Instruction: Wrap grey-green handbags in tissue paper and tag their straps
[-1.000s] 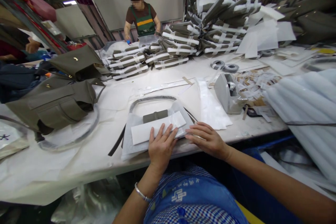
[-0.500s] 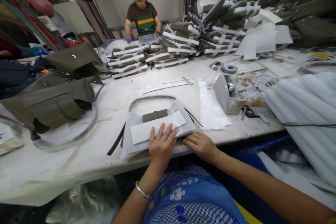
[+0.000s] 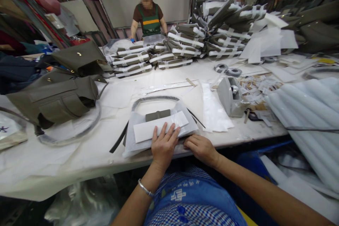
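Observation:
My left hand (image 3: 163, 145) lies flat, fingers spread, on a white paper strip (image 3: 159, 129) that covers an olive-green strap piece (image 3: 158, 115) wrapped in thin white sheeting (image 3: 132, 137). My right hand (image 3: 200, 148) rests at the table's front edge beside the wrap's right corner, fingers curled down on the sheeting's edge. A grey strap loop (image 3: 153, 99) curves behind the bundle.
Olive-green bags (image 3: 58, 95) sit at left. Stacks of wrapped strap bundles (image 3: 169, 53) fill the back. A grey tape dispenser (image 3: 231, 97) and tape rolls (image 3: 227, 70) stand right of centre, white foam rolls (image 3: 307, 109) at far right. A person in a green apron (image 3: 148, 16) works across the table.
My right hand slid back from the wrap's right side toward the table edge and curled its fingers. The left hand stayed flat on the paper strip.

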A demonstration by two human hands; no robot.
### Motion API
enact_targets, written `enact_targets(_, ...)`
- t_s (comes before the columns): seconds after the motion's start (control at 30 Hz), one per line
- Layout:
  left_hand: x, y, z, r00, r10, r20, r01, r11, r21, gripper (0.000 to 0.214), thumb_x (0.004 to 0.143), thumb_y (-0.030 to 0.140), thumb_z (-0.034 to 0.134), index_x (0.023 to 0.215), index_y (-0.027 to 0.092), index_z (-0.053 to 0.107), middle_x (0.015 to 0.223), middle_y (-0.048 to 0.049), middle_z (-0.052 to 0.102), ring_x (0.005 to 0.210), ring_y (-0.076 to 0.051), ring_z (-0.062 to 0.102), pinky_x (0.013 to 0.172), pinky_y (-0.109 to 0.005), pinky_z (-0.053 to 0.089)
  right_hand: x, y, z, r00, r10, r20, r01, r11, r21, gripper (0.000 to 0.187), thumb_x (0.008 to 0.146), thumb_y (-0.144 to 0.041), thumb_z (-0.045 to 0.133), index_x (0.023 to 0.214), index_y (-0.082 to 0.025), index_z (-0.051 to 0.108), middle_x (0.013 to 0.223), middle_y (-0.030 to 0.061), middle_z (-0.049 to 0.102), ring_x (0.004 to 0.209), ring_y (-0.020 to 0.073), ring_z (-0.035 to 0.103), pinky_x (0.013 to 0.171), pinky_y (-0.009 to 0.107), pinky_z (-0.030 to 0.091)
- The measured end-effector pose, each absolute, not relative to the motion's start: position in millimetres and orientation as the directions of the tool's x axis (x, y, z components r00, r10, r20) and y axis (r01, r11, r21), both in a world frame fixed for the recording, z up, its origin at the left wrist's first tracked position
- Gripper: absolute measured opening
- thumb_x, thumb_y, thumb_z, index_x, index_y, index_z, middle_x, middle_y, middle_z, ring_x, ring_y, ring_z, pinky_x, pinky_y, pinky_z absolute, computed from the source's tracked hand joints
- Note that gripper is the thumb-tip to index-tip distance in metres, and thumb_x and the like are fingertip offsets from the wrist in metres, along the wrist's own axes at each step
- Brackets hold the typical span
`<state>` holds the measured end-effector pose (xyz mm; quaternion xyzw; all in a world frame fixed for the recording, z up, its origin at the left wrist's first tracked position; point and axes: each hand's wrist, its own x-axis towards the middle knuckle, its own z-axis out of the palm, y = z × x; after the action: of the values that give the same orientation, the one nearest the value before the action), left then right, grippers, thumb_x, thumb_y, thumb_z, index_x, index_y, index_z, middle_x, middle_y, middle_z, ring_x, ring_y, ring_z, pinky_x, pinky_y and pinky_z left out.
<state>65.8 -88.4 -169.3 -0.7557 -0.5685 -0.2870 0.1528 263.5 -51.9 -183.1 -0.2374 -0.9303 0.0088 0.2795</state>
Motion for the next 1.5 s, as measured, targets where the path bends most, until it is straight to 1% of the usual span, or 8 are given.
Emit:
enact_targets(0.2, 66, -87, -171, 0.179, 0.758, 0.627, 0.948, -0.304, 0.097, 0.034, 0.096, 0.027, 0.057, 0.13, 0.03, 0.061, 0.132, -0.0005, 0.063, 0.129, -0.03, 0.054, 0.117, -0.057, 0.027, 274, -68, -180, -0.706, 0.49, 0.511, 0.423, 0.871, -0.251, 0.027, 0.099, -0.011, 0.04, 0.082, -0.016, 0.06, 0.077, 0.0063, 0.062, 0.073, 0.0182, 0.052, 0.069, 0.029, 0.044)
enact_targets(0.37, 66, -86, -170, 0.179, 0.761, 0.624, 0.944, -0.311, 0.107, 0.034, 0.097, 0.028, 0.056, 0.13, 0.03, 0.061, 0.133, -0.0001, 0.063, 0.129, -0.03, 0.054, 0.117, -0.057, 0.026, 278, -63, -182, -0.724, 0.46, 0.514, 0.411, 0.886, -0.214, 0.014, 0.098, -0.016, 0.048, 0.101, -0.017, 0.062, 0.093, 0.0067, 0.07, 0.085, 0.02, 0.06, 0.077, 0.033, 0.048)
enact_targets(0.47, 66, -86, -170, 0.178, 0.762, 0.623, 0.944, -0.31, 0.109, 0.033, 0.097, 0.029, 0.056, 0.13, 0.03, 0.061, 0.133, 0.0001, 0.063, 0.129, -0.03, 0.055, 0.117, -0.056, 0.025, 274, -58, -181, -0.683, 0.511, 0.521, 0.444, 0.858, -0.26, 0.02, 0.098, -0.02, 0.052, 0.114, -0.016, 0.062, 0.103, 0.0094, 0.071, 0.094, 0.0219, 0.061, 0.084, 0.036, 0.051)
enact_targets(0.63, 66, -86, -170, 0.174, 0.767, 0.618, 0.946, -0.305, 0.113, 0.033, 0.097, 0.029, 0.056, 0.129, 0.03, 0.061, 0.132, -0.0003, 0.063, 0.129, -0.029, 0.054, 0.118, -0.055, 0.024, 268, -52, -179, -0.67, 0.47, 0.574, 0.418, 0.878, -0.231, 0.014, 0.095, -0.018, 0.057, 0.101, -0.02, 0.069, 0.1, 0.0063, 0.075, 0.091, 0.0219, 0.066, 0.079, 0.037, 0.054)
enact_targets(0.8, 66, -86, -172, 0.171, 0.761, 0.626, 0.949, -0.298, 0.102, 0.034, 0.096, 0.029, 0.057, 0.129, 0.031, 0.062, 0.133, -0.0005, 0.063, 0.13, -0.028, 0.053, 0.119, -0.054, 0.024, 268, -50, -183, -0.663, 0.344, 0.665, 0.317, 0.934, -0.167, 0.024, 0.095, -0.009, 0.051, 0.108, -0.018, 0.069, 0.102, 0.0064, 0.077, 0.098, 0.0214, 0.071, 0.084, 0.036, 0.057)
enact_targets(1.2, 67, -83, -177, 0.175, 0.764, 0.621, 0.948, -0.302, 0.104, 0.038, 0.096, 0.026, 0.058, 0.133, 0.031, 0.058, 0.132, -0.0015, 0.063, 0.132, -0.029, 0.051, 0.118, -0.057, 0.026, 270, -73, -162, -0.671, 0.418, 0.612, 0.353, 0.906, -0.231, 0.024, 0.095, -0.008, 0.049, 0.1, -0.017, 0.07, 0.094, 0.0056, 0.078, 0.082, 0.0164, 0.073, 0.067, 0.027, 0.055)
enact_targets(1.33, 67, -83, -176, 0.188, 0.752, 0.631, 0.94, -0.324, 0.106, 0.038, 0.095, 0.026, 0.058, 0.133, 0.032, 0.058, 0.131, -0.0027, 0.064, 0.131, -0.028, 0.053, 0.117, -0.057, 0.027, 267, -65, -147, -0.703, 0.365, 0.611, 0.325, 0.928, -0.181, 0.025, 0.095, -0.008, 0.049, 0.099, -0.018, 0.071, 0.092, 0.0053, 0.078, 0.082, 0.0158, 0.073, 0.071, 0.028, 0.056)
enact_targets(1.5, 66, -84, -174, 0.203, 0.759, 0.619, 0.933, -0.342, 0.114, 0.035, 0.097, 0.025, 0.055, 0.132, 0.03, 0.059, 0.133, -0.003, 0.064, 0.129, -0.024, 0.055, 0.121, -0.055, 0.02, 260, -47, -132, -0.738, 0.24, 0.631, 0.305, 0.952, -0.006, 0.016, 0.094, -0.012, 0.055, 0.099, -0.017, 0.07, 0.096, 0.0058, 0.078, 0.088, 0.0179, 0.072, 0.075, 0.031, 0.054)
